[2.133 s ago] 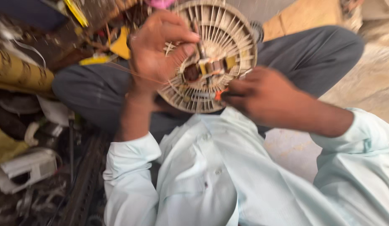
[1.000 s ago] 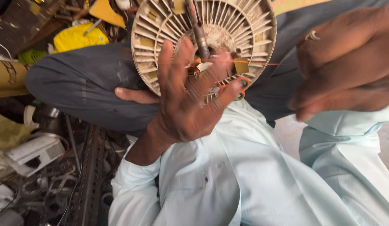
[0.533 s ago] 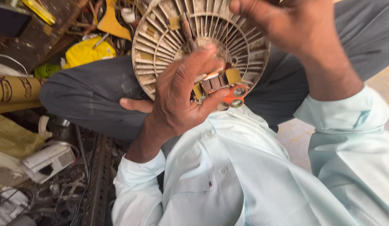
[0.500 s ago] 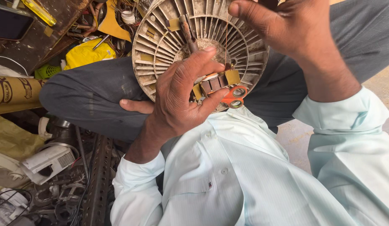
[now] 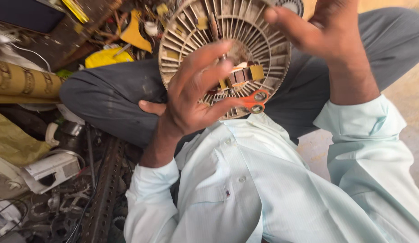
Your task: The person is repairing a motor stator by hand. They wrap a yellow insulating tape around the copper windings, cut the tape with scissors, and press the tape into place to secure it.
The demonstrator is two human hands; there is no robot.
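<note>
Fingers of the left hand (image 5: 191,99) spread loosely over the round slotted motor core (image 5: 225,56) on the lap, orange-handled scissors (image 5: 252,101) beneath them, right hand (image 5: 322,31) open at the rim's upper edge.

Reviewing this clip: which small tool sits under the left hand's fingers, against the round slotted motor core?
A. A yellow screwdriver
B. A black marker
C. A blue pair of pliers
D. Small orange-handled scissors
D: the left hand spreads over the round slotted motor core on the lap, and orange scissors with looped handles stick out just past its fingertips at the core's lower edge.
</note>
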